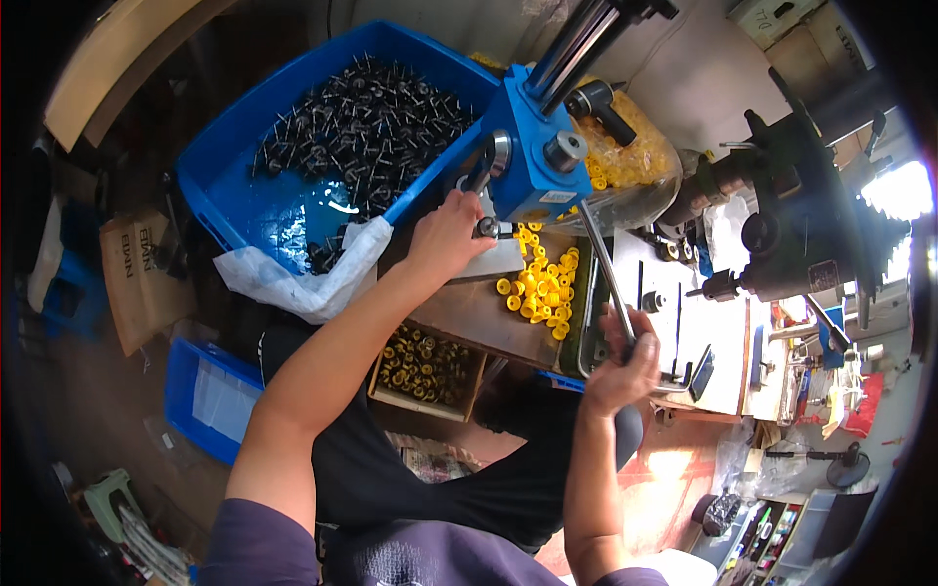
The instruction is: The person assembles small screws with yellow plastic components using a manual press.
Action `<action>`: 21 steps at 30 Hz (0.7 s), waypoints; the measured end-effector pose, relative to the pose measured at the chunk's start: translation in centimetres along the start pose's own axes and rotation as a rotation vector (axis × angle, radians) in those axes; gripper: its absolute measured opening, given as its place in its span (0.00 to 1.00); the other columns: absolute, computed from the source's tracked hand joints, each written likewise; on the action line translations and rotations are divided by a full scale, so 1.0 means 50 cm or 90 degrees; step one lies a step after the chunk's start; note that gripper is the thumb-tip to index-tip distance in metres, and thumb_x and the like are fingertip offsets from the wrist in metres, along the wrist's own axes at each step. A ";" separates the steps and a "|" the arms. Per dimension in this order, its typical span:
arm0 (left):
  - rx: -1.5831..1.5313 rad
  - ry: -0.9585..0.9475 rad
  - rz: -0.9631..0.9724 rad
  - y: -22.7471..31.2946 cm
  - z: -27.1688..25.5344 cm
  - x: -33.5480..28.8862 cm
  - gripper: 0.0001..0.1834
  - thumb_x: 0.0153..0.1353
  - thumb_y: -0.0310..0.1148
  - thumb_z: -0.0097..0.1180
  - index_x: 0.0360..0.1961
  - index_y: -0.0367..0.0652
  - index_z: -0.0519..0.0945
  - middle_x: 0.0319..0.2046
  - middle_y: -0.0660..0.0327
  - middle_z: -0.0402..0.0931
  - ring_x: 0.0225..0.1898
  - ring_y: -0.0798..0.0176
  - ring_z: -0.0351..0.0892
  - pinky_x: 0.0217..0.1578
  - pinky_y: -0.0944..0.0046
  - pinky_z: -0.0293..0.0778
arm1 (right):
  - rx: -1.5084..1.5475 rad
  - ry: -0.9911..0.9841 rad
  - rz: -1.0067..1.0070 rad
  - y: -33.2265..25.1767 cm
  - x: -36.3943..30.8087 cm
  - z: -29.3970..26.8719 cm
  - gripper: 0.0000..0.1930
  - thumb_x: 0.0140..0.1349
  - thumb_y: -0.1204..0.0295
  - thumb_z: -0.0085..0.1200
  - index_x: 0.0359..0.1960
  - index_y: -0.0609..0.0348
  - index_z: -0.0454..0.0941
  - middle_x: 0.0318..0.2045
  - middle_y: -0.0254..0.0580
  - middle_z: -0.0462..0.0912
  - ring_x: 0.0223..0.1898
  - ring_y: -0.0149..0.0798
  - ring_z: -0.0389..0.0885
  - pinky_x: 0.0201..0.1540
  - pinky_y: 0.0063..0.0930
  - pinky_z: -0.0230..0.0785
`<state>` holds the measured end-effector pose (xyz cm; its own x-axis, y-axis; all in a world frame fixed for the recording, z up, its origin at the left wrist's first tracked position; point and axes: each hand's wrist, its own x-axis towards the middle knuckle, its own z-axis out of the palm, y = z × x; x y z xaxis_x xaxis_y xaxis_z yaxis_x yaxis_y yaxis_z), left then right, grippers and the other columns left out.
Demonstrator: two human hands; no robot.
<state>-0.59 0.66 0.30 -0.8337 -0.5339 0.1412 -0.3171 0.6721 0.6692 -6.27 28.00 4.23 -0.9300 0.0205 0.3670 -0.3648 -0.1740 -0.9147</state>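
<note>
A blue hand press (535, 146) stands in front of me, with a long metal lever (604, 264) slanting down from its right side. My right hand (625, 363) is wrapped round the lower end of that lever. At the press's base my left hand (451, 234) has its fingers closed together, beside a small round dark metal part (486, 228). What the left fingers pinch is mostly hidden. Small yellow plastic caps (537, 288) lie in a heap on the brown bench just right of that hand.
A big blue bin (220, 210) on the left holds many black parts with metal pins. Below the bench edge sits an open box of small brass-and-dark pieces (420, 366). A bag of yellow caps (630, 146) is behind the press; a dark drill press (791, 225) stands right.
</note>
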 end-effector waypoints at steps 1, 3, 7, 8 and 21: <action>0.019 0.016 0.026 -0.005 0.002 0.002 0.26 0.52 0.42 0.72 0.45 0.44 0.72 0.45 0.52 0.75 0.41 0.44 0.83 0.40 0.49 0.81 | 0.006 -0.024 0.014 0.022 -0.015 0.001 0.21 0.77 0.66 0.37 0.54 0.76 0.73 0.49 0.61 0.81 0.37 0.50 0.88 0.36 0.33 0.85; 0.014 0.012 0.011 -0.009 0.004 -0.002 0.26 0.52 0.42 0.72 0.44 0.43 0.71 0.43 0.53 0.74 0.42 0.46 0.82 0.41 0.50 0.80 | -0.029 -0.070 0.052 0.069 -0.035 0.003 0.21 0.78 0.64 0.35 0.57 0.74 0.70 0.50 0.59 0.80 0.31 0.48 0.88 0.28 0.31 0.83; 0.010 0.023 0.014 0.006 0.016 0.003 0.25 0.52 0.42 0.72 0.42 0.42 0.71 0.42 0.54 0.74 0.43 0.47 0.81 0.42 0.50 0.78 | -0.029 -0.105 0.093 0.163 -0.052 0.009 0.23 0.80 0.62 0.33 0.62 0.69 0.67 0.48 0.52 0.83 0.22 0.37 0.84 0.20 0.21 0.76; 0.009 0.030 0.022 0.012 0.019 0.006 0.24 0.53 0.43 0.71 0.42 0.41 0.72 0.42 0.54 0.74 0.43 0.47 0.81 0.43 0.50 0.78 | -0.009 -0.095 0.096 0.173 -0.047 0.003 0.22 0.79 0.62 0.33 0.63 0.69 0.66 0.48 0.52 0.83 0.22 0.36 0.84 0.19 0.19 0.75; -0.152 0.035 -0.036 0.002 0.003 0.015 0.24 0.53 0.40 0.70 0.45 0.37 0.77 0.44 0.48 0.82 0.46 0.47 0.83 0.47 0.54 0.77 | 0.365 -0.380 -0.102 -0.280 0.298 0.158 0.29 0.78 0.51 0.33 0.64 0.64 0.69 0.48 0.50 0.80 0.20 0.34 0.73 0.18 0.22 0.61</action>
<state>-1.32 0.41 0.34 -0.7897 -0.5985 0.1345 -0.2404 0.5036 0.8298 -14.66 22.94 23.84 -0.6302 -0.4086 0.6603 -0.2606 -0.6897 -0.6756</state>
